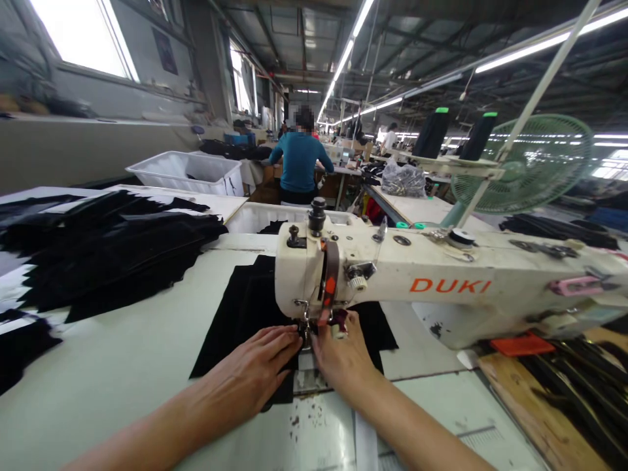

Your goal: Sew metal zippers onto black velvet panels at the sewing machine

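Observation:
Black fabric pieces (240, 314) lie under the head of a white sewing machine (383, 268) marked DUKI. My left hand (262, 363) rests flat on the fabric left of the needle (307, 333), fingers stretched toward it and fingertips close to the presser foot. On the needle's other side, my right hand (346, 350) is curled, its thumb by the presser foot. The machine head partly covers its fingers, so what they grip is hidden. More black fabric (385, 327) shows behind my right hand.
Stacked black fabric (122, 248) lies on the table's left. A white bin (186, 171) stands beyond it. A person in a teal top (300, 163) sits ahead, facing away. Thread cones (432, 134) and a green fan (524, 163) are right. A wooden board (534, 412) lies front right.

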Action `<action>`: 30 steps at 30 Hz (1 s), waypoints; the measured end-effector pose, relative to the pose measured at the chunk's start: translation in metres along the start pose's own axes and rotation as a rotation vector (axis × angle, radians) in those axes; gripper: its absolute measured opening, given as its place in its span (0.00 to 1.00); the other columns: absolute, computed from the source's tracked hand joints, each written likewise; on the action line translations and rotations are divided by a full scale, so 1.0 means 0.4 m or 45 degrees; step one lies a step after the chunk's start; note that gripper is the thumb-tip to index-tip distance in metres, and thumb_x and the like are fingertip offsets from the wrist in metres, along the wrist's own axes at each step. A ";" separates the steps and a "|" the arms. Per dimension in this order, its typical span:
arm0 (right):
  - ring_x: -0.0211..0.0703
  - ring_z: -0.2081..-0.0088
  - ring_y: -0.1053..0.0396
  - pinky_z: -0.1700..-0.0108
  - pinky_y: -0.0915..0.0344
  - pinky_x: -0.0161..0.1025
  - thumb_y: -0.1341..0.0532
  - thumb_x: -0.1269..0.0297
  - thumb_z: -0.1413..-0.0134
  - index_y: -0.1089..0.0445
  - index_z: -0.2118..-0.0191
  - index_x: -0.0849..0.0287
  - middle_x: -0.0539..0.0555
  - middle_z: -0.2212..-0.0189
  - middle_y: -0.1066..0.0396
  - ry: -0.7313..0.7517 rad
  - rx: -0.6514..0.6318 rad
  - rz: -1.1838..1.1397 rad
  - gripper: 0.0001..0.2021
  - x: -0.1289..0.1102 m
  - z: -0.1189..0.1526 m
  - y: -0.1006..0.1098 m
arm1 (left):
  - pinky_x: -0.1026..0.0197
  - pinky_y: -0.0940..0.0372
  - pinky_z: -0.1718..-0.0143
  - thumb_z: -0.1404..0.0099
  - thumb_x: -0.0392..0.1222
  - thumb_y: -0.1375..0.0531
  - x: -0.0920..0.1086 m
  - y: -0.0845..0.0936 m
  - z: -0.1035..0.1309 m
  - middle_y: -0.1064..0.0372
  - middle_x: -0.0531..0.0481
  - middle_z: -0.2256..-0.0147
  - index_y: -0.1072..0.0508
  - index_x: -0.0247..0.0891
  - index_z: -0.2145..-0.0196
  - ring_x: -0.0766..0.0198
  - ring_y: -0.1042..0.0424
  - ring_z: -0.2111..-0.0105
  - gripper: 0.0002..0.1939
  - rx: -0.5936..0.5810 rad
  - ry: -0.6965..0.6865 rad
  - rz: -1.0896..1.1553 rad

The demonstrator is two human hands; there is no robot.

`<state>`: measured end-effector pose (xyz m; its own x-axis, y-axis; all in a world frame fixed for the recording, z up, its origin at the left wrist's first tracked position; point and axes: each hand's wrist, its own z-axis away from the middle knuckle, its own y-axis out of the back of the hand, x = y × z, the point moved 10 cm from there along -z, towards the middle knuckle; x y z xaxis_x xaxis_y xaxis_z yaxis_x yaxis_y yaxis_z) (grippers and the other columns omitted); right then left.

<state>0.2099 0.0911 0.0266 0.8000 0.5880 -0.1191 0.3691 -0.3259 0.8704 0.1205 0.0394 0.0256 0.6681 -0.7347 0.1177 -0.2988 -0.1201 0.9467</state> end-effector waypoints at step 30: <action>0.51 0.55 0.29 0.48 0.33 0.51 0.41 0.72 0.33 0.28 0.54 0.58 0.53 0.59 0.25 0.438 0.067 -0.320 0.06 -0.032 0.046 0.054 | 0.51 0.40 0.38 0.41 0.23 0.45 -0.006 0.017 -0.008 0.33 0.44 0.41 0.38 0.40 0.35 0.53 0.34 0.40 0.37 -0.016 0.004 0.113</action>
<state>0.2164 0.0630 0.0380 0.4808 0.8639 -0.1503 0.5635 -0.1731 0.8078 0.1192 0.0424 0.0329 0.6417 -0.7398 0.2024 -0.3486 -0.0463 0.9361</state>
